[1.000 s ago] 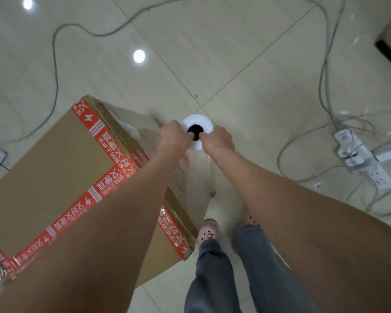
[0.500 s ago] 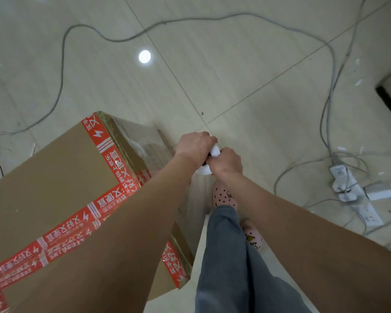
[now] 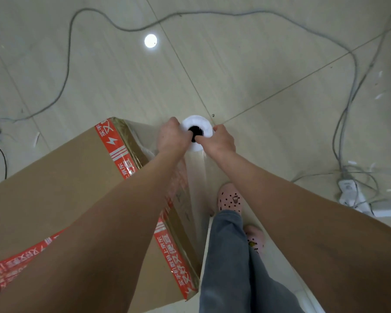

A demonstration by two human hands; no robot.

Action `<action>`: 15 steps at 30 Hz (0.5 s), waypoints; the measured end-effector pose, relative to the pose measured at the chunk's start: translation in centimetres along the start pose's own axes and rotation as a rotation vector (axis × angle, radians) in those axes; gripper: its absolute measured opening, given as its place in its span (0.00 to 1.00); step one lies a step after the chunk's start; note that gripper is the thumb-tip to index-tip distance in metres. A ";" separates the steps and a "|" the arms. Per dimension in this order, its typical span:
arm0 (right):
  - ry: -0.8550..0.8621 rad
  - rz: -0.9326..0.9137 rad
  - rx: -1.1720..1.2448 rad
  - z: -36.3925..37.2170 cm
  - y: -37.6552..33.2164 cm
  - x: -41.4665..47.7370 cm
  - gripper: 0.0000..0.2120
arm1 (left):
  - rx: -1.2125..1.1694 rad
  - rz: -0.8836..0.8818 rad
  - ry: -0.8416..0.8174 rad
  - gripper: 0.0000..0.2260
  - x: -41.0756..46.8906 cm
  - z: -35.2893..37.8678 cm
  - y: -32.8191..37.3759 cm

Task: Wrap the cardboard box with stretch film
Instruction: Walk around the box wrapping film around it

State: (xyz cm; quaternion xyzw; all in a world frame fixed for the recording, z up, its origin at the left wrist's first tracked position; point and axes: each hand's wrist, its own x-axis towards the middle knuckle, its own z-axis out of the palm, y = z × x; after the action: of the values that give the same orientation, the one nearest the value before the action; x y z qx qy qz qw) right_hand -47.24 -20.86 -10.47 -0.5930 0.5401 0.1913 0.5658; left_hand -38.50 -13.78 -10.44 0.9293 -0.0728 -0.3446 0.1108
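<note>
Head view looks straight down on a pale tiled floor (image 3: 235,64). The cardboard box (image 3: 54,188) fills the lower left, standing on it, with red printed tape (image 3: 113,143) along its top edges. The box's brown top looks bare. The side face toward the person carries a glossy clear layer, wrinkled near the far upper corner.

The stretch film roll (image 3: 199,123) is held upright, seen end-on as a white ring round a dark core, so its long axis runs vertically, parallel to the box's corner edges. It sits just off that far right corner, with the box lying to the left of both hands. A sheet of film (image 3: 195,177) hangs below the roll, close against the box's side face.

The left hand (image 3: 169,138) curls round the roll's left rim, its arm crossing above the box top and so nearer the box. The right hand (image 3: 221,141) grips the right rim, a digit hooked into the core.

The coming move probably turns on carrying the roll leftward round that corner while holding it vertical. Loose cables (image 3: 68,53) on the floor could catch a foot.
</note>
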 end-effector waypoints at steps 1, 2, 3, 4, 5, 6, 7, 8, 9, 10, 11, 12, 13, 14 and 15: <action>-0.023 0.033 0.050 0.5 -0.5 0.2 0.25 | -0.036 -0.032 0.004 0.11 0.3 -0.3 -0.2; -0.030 0.054 0.097 0.9 -0.9 0.3 0.24 | -0.047 -0.059 0.000 0.12 0.5 -0.6 -0.4; -0.028 0.061 0.121 1.2 -1.4 0.5 0.23 | -0.026 -0.076 -0.015 0.13 0.8 -0.9 -0.6; -0.023 0.061 0.122 1.4 -1.8 0.7 0.22 | 0.030 -0.075 -0.034 0.13 1.0 -1.3 -0.6; -0.019 0.063 0.115 1.6 -2.1 0.8 0.20 | 0.110 -0.051 -0.051 0.14 1.1 -1.7 -0.5; -0.015 0.070 0.111 1.6 -2.3 0.9 0.19 | 0.191 -0.003 -0.060 0.14 1.2 -2.1 -0.3; -0.017 0.079 0.110 1.7 -2.5 0.9 0.18 | 0.263 0.063 -0.067 0.14 1.4 -2.4 0.1; -0.021 0.089 0.106 1.7 -2.6 0.9 0.17 | 0.329 0.142 -0.078 0.14 1.6 -2.7 0.5; -0.026 0.094 0.099 1.7 -2.7 0.8 0.17 | 0.404 0.233 -0.097 0.16 1.8 -2.8 1.1; -0.030 0.093 0.094 1.6 -2.7 0.9 0.17 | 0.493 0.331 -0.123 0.19 2.0 -2.8 1.7; -0.036 0.093 0.085 1.6 -2.7 1.0 0.17 | 0.585 0.426 -0.149 0.22 2.1 -2.8 2.2; -0.039 0.090 0.075 1.4 -2.7 1.2 0.17 | 0.671 0.513 -0.164 0.23 2.2 -2.6 2.7; -0.044 0.088 0.062 1.2 -2.7 1.3 0.16 | 0.737 0.581 -0.173 0.22 2.3 -2.5 3.1; -0.049 0.085 0.050 1.0 -2.7 1.4 0.16 | 0.783 0.623 -0.184 0.20 2.4 -2.3 3.5; -0.052 0.079 0.035 0.8 -2.7 1.6 0.15 | 0.813 0.645 -0.192 0.18 2.6 -2.2 3.8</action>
State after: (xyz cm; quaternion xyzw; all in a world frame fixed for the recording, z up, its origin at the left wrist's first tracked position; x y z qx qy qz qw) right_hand -44.06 -21.41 -10.77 -0.5559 0.5517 0.2193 0.5818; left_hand -35.38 -17.64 -9.46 0.7918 -0.4928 -0.3206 -0.1652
